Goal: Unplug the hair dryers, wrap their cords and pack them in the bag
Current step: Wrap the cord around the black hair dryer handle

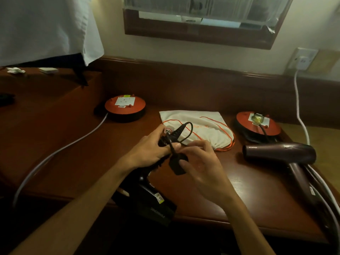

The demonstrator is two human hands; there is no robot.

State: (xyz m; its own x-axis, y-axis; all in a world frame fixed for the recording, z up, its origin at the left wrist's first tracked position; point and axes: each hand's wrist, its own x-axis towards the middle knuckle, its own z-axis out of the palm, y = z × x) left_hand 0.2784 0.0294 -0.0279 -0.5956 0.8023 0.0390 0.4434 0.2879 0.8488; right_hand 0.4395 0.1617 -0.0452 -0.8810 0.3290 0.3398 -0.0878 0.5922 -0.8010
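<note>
My left hand point(149, 150) grips the handle of a black hair dryer point(150, 201), whose body hangs below my forearm over the desk's front edge. Its black cord point(185, 126) loops up over the handle. My right hand point(200, 162) pinches the cord's black plug point(177, 163) just right of the left hand. A white drawstring bag point(202, 126) with orange strings lies flat behind my hands. A dark purple hair dryer point(279, 153) rests on the desk at the right, its plug point(258, 118) seated in the right red socket reel point(257, 126).
A second red socket reel point(125, 105) sits at the back left with a grey cable point(60, 150) running off the desk's left side. A white cable point(299, 111) drops from a wall outlet point(303, 59) at the right. White cloth point(46, 28) hangs at upper left.
</note>
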